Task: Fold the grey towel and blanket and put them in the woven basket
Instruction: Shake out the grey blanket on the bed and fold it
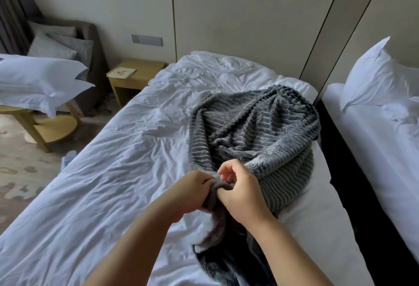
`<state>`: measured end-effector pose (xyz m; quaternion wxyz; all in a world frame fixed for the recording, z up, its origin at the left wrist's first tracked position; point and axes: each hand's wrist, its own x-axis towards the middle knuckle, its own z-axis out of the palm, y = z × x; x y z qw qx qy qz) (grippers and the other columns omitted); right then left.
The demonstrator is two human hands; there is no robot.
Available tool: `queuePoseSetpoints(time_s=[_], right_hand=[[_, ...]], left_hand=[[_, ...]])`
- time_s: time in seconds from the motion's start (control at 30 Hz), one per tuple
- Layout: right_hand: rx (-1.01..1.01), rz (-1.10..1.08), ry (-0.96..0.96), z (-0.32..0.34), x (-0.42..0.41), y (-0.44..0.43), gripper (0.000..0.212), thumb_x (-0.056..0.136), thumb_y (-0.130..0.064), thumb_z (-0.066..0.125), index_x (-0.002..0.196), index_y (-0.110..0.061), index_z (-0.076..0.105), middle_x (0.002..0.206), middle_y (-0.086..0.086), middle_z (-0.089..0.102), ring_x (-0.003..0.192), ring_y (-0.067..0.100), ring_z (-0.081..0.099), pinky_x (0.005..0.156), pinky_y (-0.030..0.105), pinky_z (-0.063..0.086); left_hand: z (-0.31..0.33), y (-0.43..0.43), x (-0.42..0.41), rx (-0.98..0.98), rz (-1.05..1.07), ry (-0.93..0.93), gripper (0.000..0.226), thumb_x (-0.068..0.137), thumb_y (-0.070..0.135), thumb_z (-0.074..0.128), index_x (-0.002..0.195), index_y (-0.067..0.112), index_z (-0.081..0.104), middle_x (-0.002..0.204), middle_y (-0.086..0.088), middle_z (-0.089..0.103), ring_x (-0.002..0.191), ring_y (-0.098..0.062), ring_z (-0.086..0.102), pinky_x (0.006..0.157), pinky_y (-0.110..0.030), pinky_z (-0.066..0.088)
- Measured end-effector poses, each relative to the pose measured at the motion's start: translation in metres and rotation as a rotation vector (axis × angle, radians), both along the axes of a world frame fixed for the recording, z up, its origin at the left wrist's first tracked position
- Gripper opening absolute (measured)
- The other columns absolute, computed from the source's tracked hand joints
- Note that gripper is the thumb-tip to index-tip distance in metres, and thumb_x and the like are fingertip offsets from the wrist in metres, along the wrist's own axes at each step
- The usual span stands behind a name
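Grey ribbed plush blanket (pixel 254 127) lies bunched on the wrinkled white bed (pixel 113 172); left hand (pixel 195 192) and right hand (pixel 240 192) both pinch its near rolled edge, fingers curled closed.

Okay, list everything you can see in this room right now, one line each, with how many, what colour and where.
Blanket: one, grey ribbed, bunched on the right of the near bed, its near end gathered up.
Near bed: one, rumpled white sheets, centre.
Second bed: one, white, far right, with a white pillow.
Nightstand: one, light wood, past the near bed's left corner, a card on top.
Round table: one, light wood, left, under two white pillows.
Armchair: one, brown, back left, holding grey cushions.
Woven basket, towel: not in view.
Hands: left hand and right hand, both gripping the blanket's gathered end.
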<state>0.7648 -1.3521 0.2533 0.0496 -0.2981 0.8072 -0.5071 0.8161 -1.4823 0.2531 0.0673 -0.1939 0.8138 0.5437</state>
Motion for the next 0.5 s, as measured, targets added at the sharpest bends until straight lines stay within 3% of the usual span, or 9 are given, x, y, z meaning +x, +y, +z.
queuePoseSetpoints(time_s=[0.1, 0.17, 0.27, 0.3, 0.4, 0.47, 0.5], right_hand=[[0.079, 0.01, 0.068, -0.002, 0.001, -0.016, 0.033, 0.068, 0.005, 0.061, 0.085, -0.023, 0.054, 0.084, -0.004, 0.053, 0.072, 0.008, 0.048, 0.066, 0.01, 0.041], [0.079, -0.065, 0.139, -0.005, 0.001, -0.027, 0.032, 0.068, 0.003, 0.064, 0.09, -0.019, 0.057, 0.09, 0.0, 0.054, 0.076, 0.007, 0.05, 0.071, 0.005, 0.038], [0.048, -0.147, 0.28, -0.018, -0.003, -0.047, 0.034, 0.069, 0.004, 0.067, 0.1, -0.01, 0.061, 0.093, 0.002, 0.055, 0.077, 0.01, 0.051, 0.078, 0.002, 0.035], [0.089, -0.148, 0.292, -0.027, -0.006, -0.054, 0.035, 0.071, 0.003, 0.066, 0.103, -0.01, 0.06, 0.095, 0.002, 0.055, 0.08, 0.013, 0.052, 0.079, 0.005, 0.037], [0.396, -0.208, 0.295, -0.068, -0.018, -0.074, 0.035, 0.076, 0.005, 0.057, 0.108, -0.006, 0.06, 0.105, 0.011, 0.058, 0.094, 0.029, 0.056, 0.079, 0.036, 0.047], [0.634, -0.257, 0.217, -0.101, -0.031, -0.076, 0.03, 0.079, 0.008, 0.05, 0.106, 0.0, 0.061, 0.108, 0.021, 0.057, 0.1, 0.039, 0.056, 0.082, 0.043, 0.046], [0.752, -0.318, 0.129, -0.118, -0.037, -0.072, 0.026, 0.082, 0.007, 0.048, 0.103, -0.001, 0.061, 0.109, 0.021, 0.056, 0.101, 0.039, 0.056, 0.082, 0.042, 0.046]], left_hand=[[-0.006, -0.008, -0.003, 0.029, 0.083, 0.002, 0.035, 0.091, 0.002, 0.039, 0.074, 0.01, 0.069, 0.06, -0.009, 0.056, 0.049, -0.015, 0.052, 0.048, -0.025, 0.05], [-0.005, -0.019, -0.007, 0.073, 0.178, 0.043, 0.033, 0.089, -0.002, 0.035, 0.072, 0.003, 0.062, 0.063, -0.012, 0.051, 0.053, -0.019, 0.048, 0.05, -0.027, 0.048], [0.009, -0.05, -0.009, 0.394, 0.334, 0.168, 0.03, 0.09, -0.008, 0.032, 0.084, -0.007, 0.062, 0.063, -0.012, 0.057, 0.052, -0.018, 0.054, 0.046, -0.022, 0.048], [0.015, -0.069, -0.007, 0.565, 0.379, 0.232, 0.032, 0.088, -0.011, 0.032, 0.08, -0.004, 0.063, 0.057, -0.008, 0.059, 0.046, -0.013, 0.054, 0.042, -0.018, 0.045], [0.026, -0.142, 0.013, 0.962, 0.63, 0.458, 0.042, 0.084, -0.016, 0.03, 0.067, 0.004, 0.063, 0.049, -0.006, 0.055, 0.037, -0.009, 0.049, 0.038, -0.014, 0.039], [0.007, -0.199, 0.044, 1.019, 0.939, 0.531, 0.046, 0.09, -0.009, 0.03, 0.07, 0.014, 0.065, 0.052, -0.005, 0.057, 0.04, -0.007, 0.05, 0.039, -0.015, 0.039], [-0.012, -0.226, 0.065, 0.916, 1.063, 0.472, 0.039, 0.095, -0.003, 0.031, 0.078, 0.016, 0.062, 0.059, -0.004, 0.059, 0.048, -0.006, 0.052, 0.041, -0.014, 0.042]])
